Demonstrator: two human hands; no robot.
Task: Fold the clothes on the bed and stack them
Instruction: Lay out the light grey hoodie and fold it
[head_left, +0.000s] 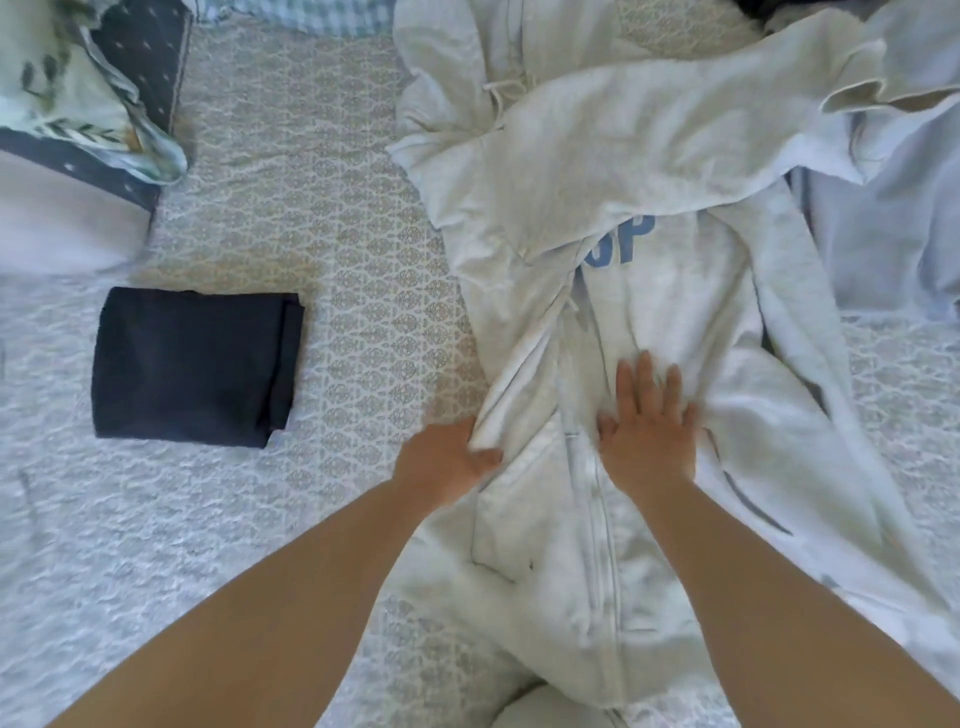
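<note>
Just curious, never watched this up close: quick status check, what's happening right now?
Left hand pinching the white hoodie edge; right hand flat on its front. One dark folded garment set aside. A sleeve lies across the chest, still to fold.

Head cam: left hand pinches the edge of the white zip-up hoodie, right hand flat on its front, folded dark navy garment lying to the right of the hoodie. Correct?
Not quite. The head view shows the folded dark navy garment lying to the left of the white zip-up hoodie, apart from it on the patterned bedspread. The rest holds: left hand pinches the hoodie's edge, right hand lies flat on its front.
</note>
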